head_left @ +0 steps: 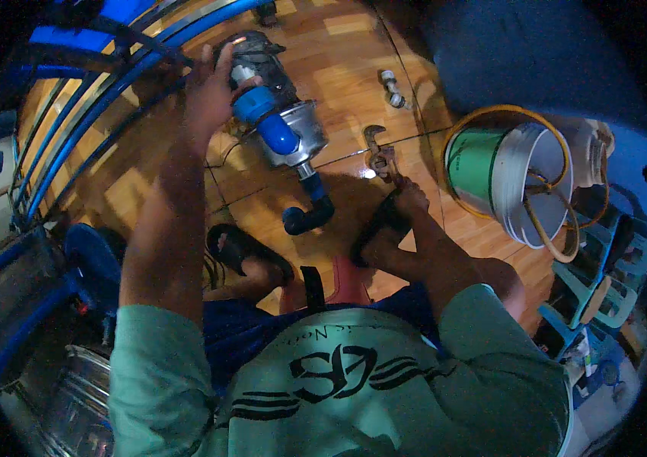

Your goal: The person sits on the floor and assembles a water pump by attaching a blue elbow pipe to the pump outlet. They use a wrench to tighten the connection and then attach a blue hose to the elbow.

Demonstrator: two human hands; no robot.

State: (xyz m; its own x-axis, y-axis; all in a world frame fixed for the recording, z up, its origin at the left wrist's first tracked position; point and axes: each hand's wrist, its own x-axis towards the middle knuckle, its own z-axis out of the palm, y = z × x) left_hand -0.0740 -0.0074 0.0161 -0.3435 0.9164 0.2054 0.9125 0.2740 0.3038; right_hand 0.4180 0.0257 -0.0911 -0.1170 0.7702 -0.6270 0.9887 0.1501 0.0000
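Note:
A water pump (309, 131) with a dark motor and a shiny metal housing stands on the floor in front of me. A bright blue pipe fitting (278, 134) is on its side, and a dark blue elbow pipe (309, 216) extends from it toward me. My left hand (213, 95) grips the pump's upper side, thumb across the grey part above the blue collar; some fingers are hidden. To the right, my right hand (412, 199) is closed round the handle of a pipe wrench (379, 154). The wrench's jaws are apart from the pump.
A small white-and-metal fitting (392, 89) lies beyond the wrench. At right, a white bucket (500, 164) with a green label lies tipped, an orange hose (525, 113) looped round it. Blue metal tubing (83, 126) curves along the left. My sandalled feet flank the elbow pipe.

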